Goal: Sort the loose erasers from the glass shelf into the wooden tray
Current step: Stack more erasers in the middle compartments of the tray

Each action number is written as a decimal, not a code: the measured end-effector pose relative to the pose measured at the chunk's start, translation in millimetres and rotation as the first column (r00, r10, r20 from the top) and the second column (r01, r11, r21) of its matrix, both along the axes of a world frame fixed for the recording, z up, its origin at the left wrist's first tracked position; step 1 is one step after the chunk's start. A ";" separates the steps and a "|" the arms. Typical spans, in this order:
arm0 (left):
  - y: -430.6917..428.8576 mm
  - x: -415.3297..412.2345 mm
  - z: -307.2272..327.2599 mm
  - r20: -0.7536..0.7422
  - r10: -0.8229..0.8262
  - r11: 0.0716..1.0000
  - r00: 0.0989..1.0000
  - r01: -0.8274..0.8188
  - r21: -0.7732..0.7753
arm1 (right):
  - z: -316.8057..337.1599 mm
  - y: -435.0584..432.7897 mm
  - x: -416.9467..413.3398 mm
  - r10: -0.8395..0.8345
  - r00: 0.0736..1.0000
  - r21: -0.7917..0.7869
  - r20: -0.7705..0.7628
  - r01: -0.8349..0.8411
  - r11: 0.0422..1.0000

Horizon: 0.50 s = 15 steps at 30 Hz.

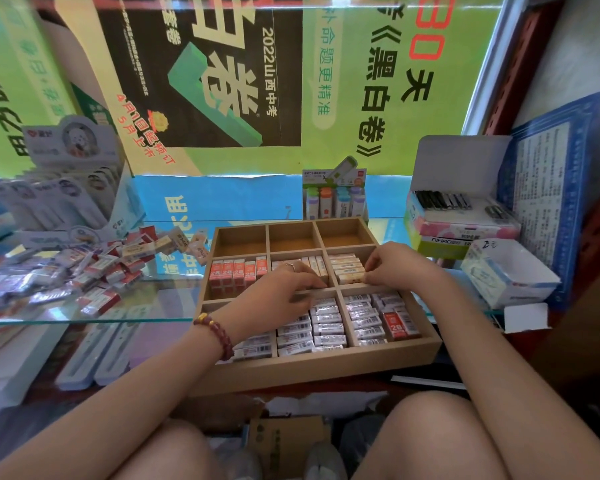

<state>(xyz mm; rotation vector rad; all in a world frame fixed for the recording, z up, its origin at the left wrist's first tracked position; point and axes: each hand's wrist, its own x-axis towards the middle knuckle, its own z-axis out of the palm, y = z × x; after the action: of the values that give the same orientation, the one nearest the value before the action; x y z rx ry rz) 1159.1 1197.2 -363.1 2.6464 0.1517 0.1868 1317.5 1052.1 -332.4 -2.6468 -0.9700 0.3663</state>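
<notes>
Head: eraser pile [94,268] left of tray [326,367]

A bracelet [215,336] of round dark-red beads, with one gold bead at its upper end, circles the left wrist. Beyond the bracelet, on a finger of the left hand [284,292], sits a thin silvery ring [290,267]. Right of the bracelet, the right hand [399,268] is unadorned. Below the bracelet, both knees [440,427] are bare.
</notes>
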 end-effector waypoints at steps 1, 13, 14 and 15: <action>0.3 -1.1 0.3 0.004 -0.001 1.000 1.000 0.001 -0.007 | 0.4 1.1 -0.9 -0.012 1.000 -0.005 0.008 0.012 1.000; 36.2 -45.1 10.2 0.276 0.228 0.972 0.934 -0.203 -0.115 | 30.8 29.8 -51.9 0.181 0.978 0.289 0.105 -0.204 0.935; 45.1 -52.1 10.5 0.319 0.309 0.950 0.896 -0.280 -0.136 | 32.5 35.6 -59.9 0.216 0.970 0.311 0.114 -0.241 0.919; 55.3 -58.5 10.6 0.350 0.394 0.919 0.850 -0.362 -0.157 | 34.3 41.7 -68.3 0.250 0.961 0.327 0.117 -0.275 0.904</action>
<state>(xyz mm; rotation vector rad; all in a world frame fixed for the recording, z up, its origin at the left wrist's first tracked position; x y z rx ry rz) 1100.6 1252.5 -352.4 2.4128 0.5408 0.7951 1249.3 1093.8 -298.1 -2.2351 -1.2913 0.1416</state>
